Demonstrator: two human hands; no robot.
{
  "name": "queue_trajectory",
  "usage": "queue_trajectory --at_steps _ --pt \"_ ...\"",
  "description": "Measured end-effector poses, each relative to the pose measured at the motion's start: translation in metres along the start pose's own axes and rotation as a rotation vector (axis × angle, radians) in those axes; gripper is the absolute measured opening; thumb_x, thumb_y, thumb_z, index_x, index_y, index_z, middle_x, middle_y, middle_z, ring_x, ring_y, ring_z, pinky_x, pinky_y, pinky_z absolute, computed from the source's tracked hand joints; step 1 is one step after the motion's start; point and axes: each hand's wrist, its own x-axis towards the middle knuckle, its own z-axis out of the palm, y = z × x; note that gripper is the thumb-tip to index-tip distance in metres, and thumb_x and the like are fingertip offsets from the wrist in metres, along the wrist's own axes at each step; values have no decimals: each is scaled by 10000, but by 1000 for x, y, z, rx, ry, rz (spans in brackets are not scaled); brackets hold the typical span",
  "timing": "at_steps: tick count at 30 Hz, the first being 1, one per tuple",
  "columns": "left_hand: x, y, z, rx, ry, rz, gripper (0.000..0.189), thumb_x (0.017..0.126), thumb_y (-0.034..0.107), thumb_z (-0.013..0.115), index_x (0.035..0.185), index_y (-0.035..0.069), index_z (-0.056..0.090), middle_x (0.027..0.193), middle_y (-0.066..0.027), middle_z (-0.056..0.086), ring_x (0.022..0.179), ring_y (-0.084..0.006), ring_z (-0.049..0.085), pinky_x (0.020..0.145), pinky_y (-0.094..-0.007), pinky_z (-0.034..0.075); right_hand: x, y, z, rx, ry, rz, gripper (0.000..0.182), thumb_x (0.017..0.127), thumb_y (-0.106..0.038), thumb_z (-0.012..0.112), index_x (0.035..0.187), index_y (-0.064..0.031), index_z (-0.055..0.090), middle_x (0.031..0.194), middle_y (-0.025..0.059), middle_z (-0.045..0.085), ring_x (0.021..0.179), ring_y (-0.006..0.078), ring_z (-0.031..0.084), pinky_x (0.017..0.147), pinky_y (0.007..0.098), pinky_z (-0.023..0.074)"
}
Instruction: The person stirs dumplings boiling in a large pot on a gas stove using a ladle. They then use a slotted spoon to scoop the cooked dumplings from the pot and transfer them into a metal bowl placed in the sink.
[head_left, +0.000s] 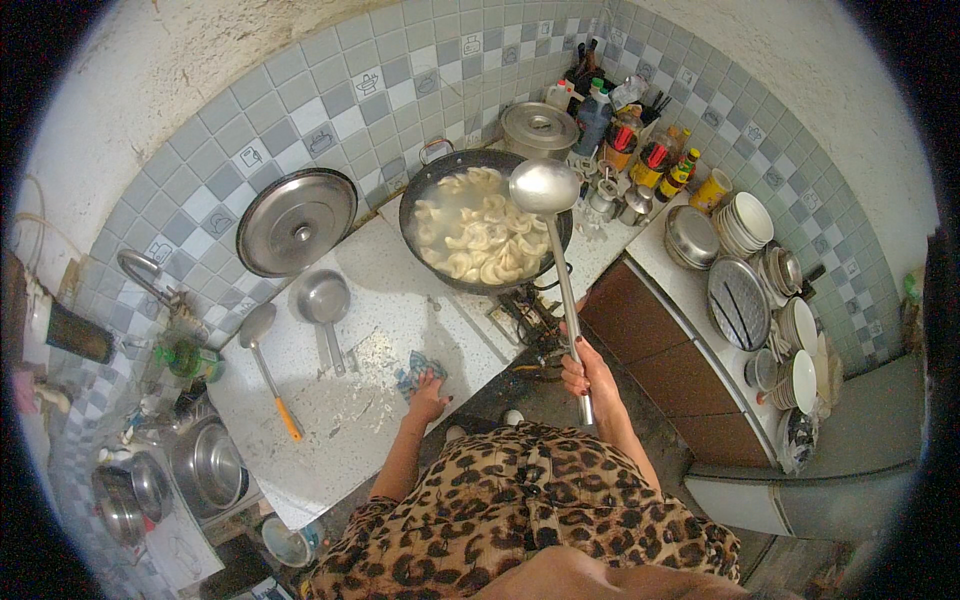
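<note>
My right hand (592, 369) grips the long handle of a metal ladle (545, 186), whose bowl hangs over the right rim of a dark wok (409, 232). Many dumplings (487, 236) float in cloudy liquid inside the wok. On the speckled white countertop (277, 480), my left hand (426, 397) presses on a blue patterned cloth (418, 369), partly hidden under the fingers. Pale wet smears lie on the counter left of the cloth. A small metal saucepan-shaped dipper (324, 296) and a steel turner with an orange handle (259, 328) rest farther left.
A large metal lid (298, 223) leans against the tiled wall. Behind the wok stand a lidded pot (540, 126) and several bottles (645, 157). Stacked bowls (742, 217) and a perforated tray (739, 300) line the right counter. A sink with a pot (214, 465) is at left.
</note>
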Motion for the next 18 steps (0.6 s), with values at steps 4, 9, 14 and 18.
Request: queue_trajectory --at_steps 4,9,14,18 --pt "4 -4 3 -5 -8 -21 594 820 315 641 1337 132 414 1529 -112 82 1401 -331 90 1067 -599 154 0 0 1 2 -8 -2 463 972 -321 438 1391 -153 335 582 -68 301 428 23 272 364 187 230" --pt "-1 4 -3 -5 -7 -17 581 823 321 637 1329 130 424 1528 -115 87 1402 -331 85 1067 -602 149 0 0 1 3 1 -8 456 973 -315 436 1389 -155 339 580 -68 297 427 23 271 364 189 230" --pt "-2 5 -3 4 -15 -30 557 825 300 629 1315 124 431 1526 -122 96 1400 -336 92 1062 -608 154 -2 -1 4 7 14 -2 455 972 -310 440 1386 -151 341 582 -66 296 428 23 271 364 189 231" --pt "-3 4 -3 -3 -1 -10 553 823 292 630 1310 120 433 1524 -128 97 1400 -338 92 1058 -612 157 -2 -2 4 23 6 5 460 970 -310 446 1387 -149 339 584 -65 302 427 23 271 363 186 230"
